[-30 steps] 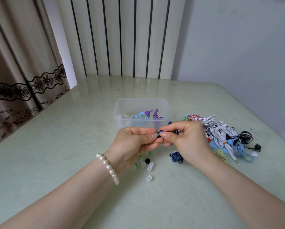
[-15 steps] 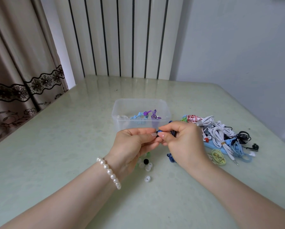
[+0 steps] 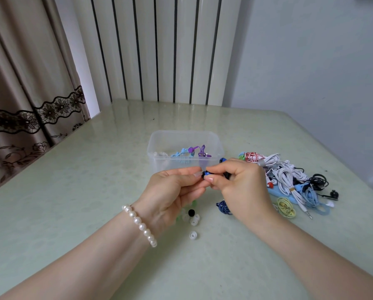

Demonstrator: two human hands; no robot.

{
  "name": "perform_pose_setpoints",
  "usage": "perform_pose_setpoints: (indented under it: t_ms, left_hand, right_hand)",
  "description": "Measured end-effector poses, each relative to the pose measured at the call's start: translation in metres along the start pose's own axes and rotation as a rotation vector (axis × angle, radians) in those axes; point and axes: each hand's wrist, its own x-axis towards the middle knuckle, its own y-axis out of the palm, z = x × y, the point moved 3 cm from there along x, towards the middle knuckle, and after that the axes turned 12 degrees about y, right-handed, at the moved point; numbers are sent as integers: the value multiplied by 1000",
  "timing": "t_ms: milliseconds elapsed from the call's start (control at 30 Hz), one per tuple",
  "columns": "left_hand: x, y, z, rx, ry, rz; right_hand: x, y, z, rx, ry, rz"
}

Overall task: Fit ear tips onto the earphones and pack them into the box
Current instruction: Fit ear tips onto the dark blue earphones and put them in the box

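Two bare hands meet above a pale green tabletop, fingertips nearly touching over a small blue earbud. The right hand curls round the earbud, thumb and forefinger pinching its body, while the fingers of the left hand pinch at its tip; whether an ear tip sits between them is too small to tell. A pearl bracelet circles the left wrist.

Just beyond the fingers stands an open clear plastic box, holding light-blue and purple earphones already coiled inside. Below the left fingers, close to the palm, loose ear tips in white, black and green lie scattered on the tabletop. A coiled dark-blue cable rests beneath the right hand. To the right of the fingers, near but apart, lies a tangled pile of earphones in white, red, black, blue and yellow.

Behind the tabletop rise a striped white panel and a brown curtain with lace trim.
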Motion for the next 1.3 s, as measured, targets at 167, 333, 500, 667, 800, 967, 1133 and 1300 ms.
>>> perform_pose_setpoints:
  t_ms: [167, 333, 500, 667, 800, 967, 1133, 1300]
  left_hand:
    - [0, 1, 1, 28, 0, 5]
    - [0, 1, 2, 31, -30, 7]
    - [0, 0, 2, 76, 52, 4]
    - [3, -2, -1, 92, 85, 21]
    - [4, -1, -3, 22, 23, 58]
    - [5, -1, -7, 21, 50, 91]
    - [6, -2, -8, 77, 175, 125]
    - [6, -1, -8, 78, 314, 141]
  right_hand:
    - [5, -4, -3, 111, 221, 134]
    - [1, -1, 0, 34, 142, 114]
    - [2, 1, -2, 99, 191, 165]
    - [4, 1, -3, 176, 290, 273]
    - [9, -6, -2, 339, 367, 320]
    - [9, -9, -1, 500, 425, 364]
    - [7, -6, 2, 495, 447, 409]
    - [4, -6, 6, 525, 428, 462]
